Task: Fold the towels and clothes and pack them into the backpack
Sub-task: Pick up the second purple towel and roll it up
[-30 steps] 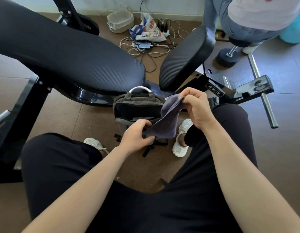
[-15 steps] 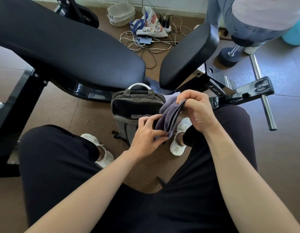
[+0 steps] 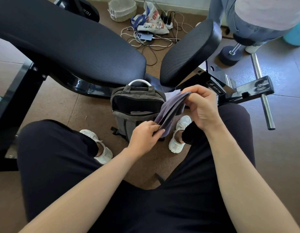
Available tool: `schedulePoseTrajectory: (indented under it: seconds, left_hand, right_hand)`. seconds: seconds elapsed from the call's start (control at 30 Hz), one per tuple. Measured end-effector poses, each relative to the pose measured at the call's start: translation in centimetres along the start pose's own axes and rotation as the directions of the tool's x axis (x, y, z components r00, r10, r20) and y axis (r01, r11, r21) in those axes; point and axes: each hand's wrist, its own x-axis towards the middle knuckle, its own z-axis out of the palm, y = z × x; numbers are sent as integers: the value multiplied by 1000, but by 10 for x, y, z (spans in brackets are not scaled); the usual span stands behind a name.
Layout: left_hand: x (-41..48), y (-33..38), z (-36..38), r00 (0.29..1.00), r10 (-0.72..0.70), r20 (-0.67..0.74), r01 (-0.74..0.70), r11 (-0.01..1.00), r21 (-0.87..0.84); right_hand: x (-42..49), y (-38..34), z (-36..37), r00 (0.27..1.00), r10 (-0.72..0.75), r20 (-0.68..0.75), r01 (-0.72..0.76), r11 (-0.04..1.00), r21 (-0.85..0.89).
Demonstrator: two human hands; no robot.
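One grey backpack point(image 3: 124, 123) stands upright on the floor, its top zipped open. One folded grey cloth point(image 3: 139, 113) lies inside its mouth. One purple-grey towel point(image 3: 169, 113), doubled over into a narrow band, hangs in the air just right of the backpack's opening, held by two hands. The left hand point(image 3: 143, 137), in front of the backpack's lower right corner, pinches the towel's lower end between thumb and fingers point(image 3: 156, 130). The right hand point(image 3: 204, 110), to the right of the backpack, has its fingers curled round the towel's upper end.

A white edge of something point(image 3: 171, 94) shows just behind the towel, to the right of the backpack; what it is cannot be told. Two white shoes flank the backpack: the left shoe point(image 3: 99, 146) toward the near left, the right shoe point(image 3: 179, 132) close to its right side.

Behind the backpack stands a weight bench with two black pads, a long pad point(image 3: 70, 44) to the left and a short pad point(image 3: 191, 51) to the right. Farther behind lie one woven basket point(image 3: 122, 9), one printed bag point(image 3: 151, 22), one phone point(image 3: 145, 37) and a tangle of cables point(image 3: 162, 42). One dumbbell point(image 3: 230, 55) sits far right of the backpack, beside a second person point(image 3: 257, 17).
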Motion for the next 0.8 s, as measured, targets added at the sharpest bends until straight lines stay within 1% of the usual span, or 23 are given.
schedulePoseTrajectory:
  seconds: [0.07,0.13,0.2,0.27,0.3,0.37,0.43,0.5,0.57,0.7,0.8]
  left_hand:
    - [0,-9,0,997,-45,58,47,999,-26]
    - [1,-19,-1,990,-62,125,67,997,-34]
    - [3,-28,-3,982,-48,182,51,999,-13]
    - [5,-35,-5,980,-23,199,20,1000,16]
    - [6,-37,-9,983,-13,184,7,999,33]
    - [8,-40,-20,994,-7,107,2,999,42]
    - [10,-38,-41,1000,-10,-10,10,1000,-7]
    - [13,-33,-68,992,-7,-122,-1,998,-70]
    - [17,-34,-93,980,-9,-199,-13,994,-109]
    - [23,-45,-135,972,-38,-233,9,992,-122]
    - [24,-54,-164,975,-6,-223,5,1000,-6]
  right_hand:
    - [3,-3,-2,998,5,-58,-1,997,73]
    - [7,-4,-4,994,7,-113,5,994,106]
    - [9,-4,-6,987,16,-163,8,989,145]
    - [11,-4,-5,979,18,-201,17,986,167]
    - [11,-6,-5,974,16,-224,23,985,170]
    - [12,-10,-4,958,7,-285,44,985,170]
    - [14,-13,-5,936,-22,-351,84,983,164]
    - [16,-15,-6,920,-63,-386,126,982,138]
    - [21,-14,-5,912,-100,-397,134,989,59]
    - [29,-7,8,891,-118,-439,44,984,-175]
    - [30,-7,17,901,-115,-419,10,970,-244]
